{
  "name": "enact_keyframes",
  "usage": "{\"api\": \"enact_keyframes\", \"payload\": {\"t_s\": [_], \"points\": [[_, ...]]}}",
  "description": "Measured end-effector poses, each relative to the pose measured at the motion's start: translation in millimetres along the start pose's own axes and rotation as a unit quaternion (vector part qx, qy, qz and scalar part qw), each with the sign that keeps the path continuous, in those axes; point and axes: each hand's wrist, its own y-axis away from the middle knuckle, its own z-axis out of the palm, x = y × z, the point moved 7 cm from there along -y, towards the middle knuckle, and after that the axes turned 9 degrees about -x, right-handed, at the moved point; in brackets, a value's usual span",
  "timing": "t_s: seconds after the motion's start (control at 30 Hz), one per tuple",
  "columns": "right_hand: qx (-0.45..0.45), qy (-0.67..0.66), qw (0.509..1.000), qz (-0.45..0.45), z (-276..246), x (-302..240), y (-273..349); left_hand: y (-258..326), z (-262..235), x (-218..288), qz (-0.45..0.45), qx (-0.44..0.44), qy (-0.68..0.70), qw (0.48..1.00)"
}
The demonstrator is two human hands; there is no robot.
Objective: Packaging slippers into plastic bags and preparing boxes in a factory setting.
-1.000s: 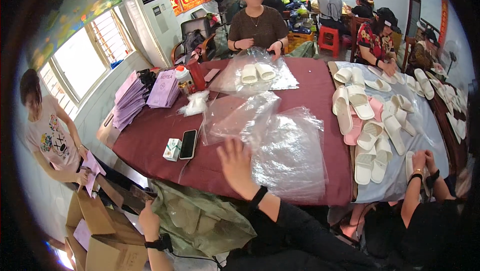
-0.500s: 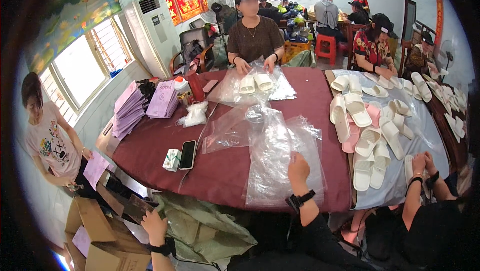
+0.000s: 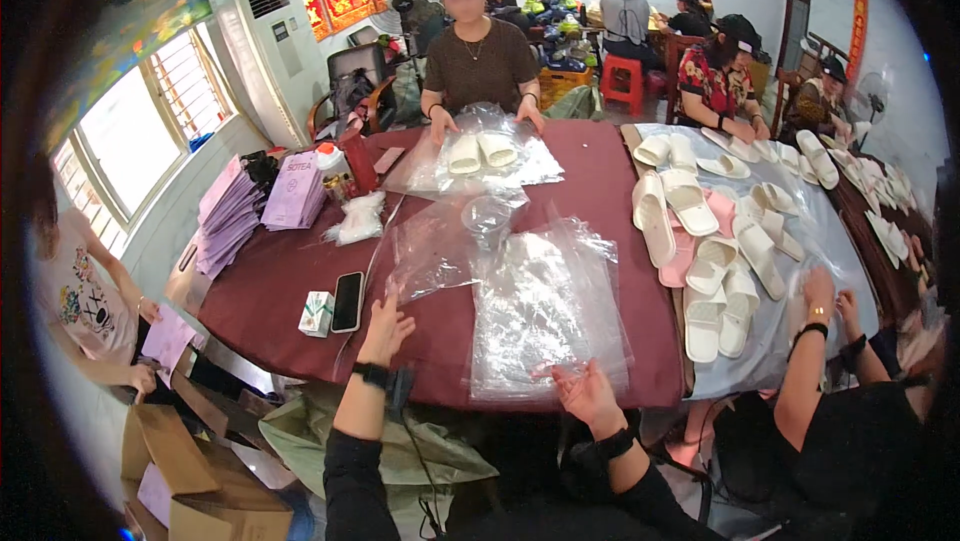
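My left hand [image 3: 385,332] hangs over the front of the maroon-covered table, empty, with its fingers apart. Just beyond it lie a black-screened phone [image 3: 347,302] and a small white-and-green box [image 3: 316,312]. At the near edge of a stack of transparent plastic bags [image 3: 535,311], my right hand [image 3: 588,396] is turned palm up with loosely spread fingers; I cannot tell whether it touches the bags. Nothing shows in its grasp. Another loose transparent bag [image 3: 430,246] lies farther back. Across the table, a person's hands rest at a bag with a pair of white slippers [image 3: 480,152].
White and pink slippers [image 3: 690,203] cover the grey-sheeted table on the right, where another person's hands work. Purple packages [image 3: 295,191] are piled at the left beside a red flask [image 3: 358,157]. An open cardboard box [image 3: 200,471] stands at lower left, near another person holding a purple sheet.
My left hand has moved from beside the cardboard box up and right to the table. My right hand has moved down the bag stack and opened. The view has shifted slightly.
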Motion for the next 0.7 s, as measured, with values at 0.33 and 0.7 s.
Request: {"api": "enact_keyframes", "payload": {"t_s": [0.33, 0.7], "points": [[-0.088, -0.028, 0.992, 0.082, 7.3, 15.4, 15.0, -91.0, -43.2, -11.9, 0.151, 0.079, 0.261, 0.95], [0.057, 0.284, 0.957, 0.013, 39.5, -72.0, 6.1, 71.3, 181.3, 26.6, 0.492, -0.246, -0.385, 0.741]]}}
